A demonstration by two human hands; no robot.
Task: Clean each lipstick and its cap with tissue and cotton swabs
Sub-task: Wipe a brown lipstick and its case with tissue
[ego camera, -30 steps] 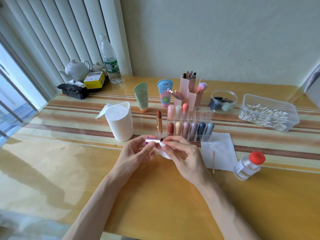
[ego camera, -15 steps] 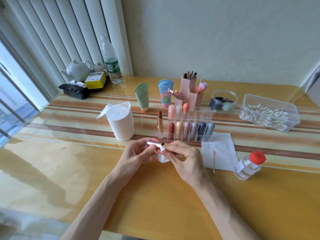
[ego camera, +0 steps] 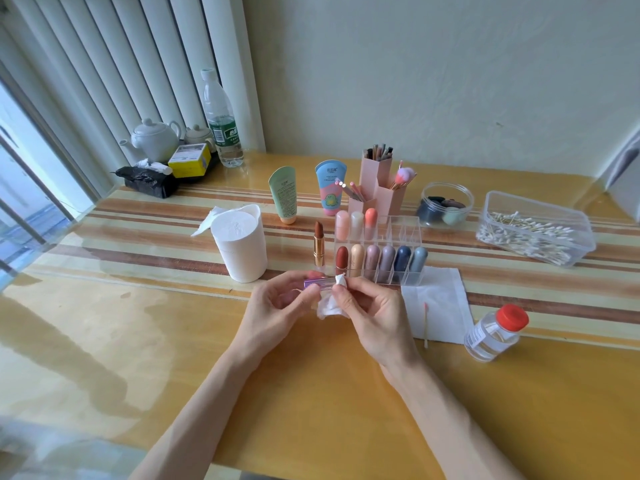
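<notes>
We see the left hand (ego camera: 277,308) with fingers curled around a shiny purple metallic cap (ego camera: 318,282), a short tube, over the middle of the tabletop (ego camera: 311,410). The right hand (ego camera: 375,318) pinches a crumpled soft white tissue (ego camera: 330,306) against its open end. Compared with half a second ago, more tissue hangs out below. The cap's inside is hidden.

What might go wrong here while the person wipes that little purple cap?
1. The uncapped lipstick stands upright on the table just beyond the left hand; a bump would likely tip it and smear the table.
2. The right hand pinches the tissue against the mouth of the purple cap, which the left hand holds; thin tissue may tear and leave shreds inside.
</notes>
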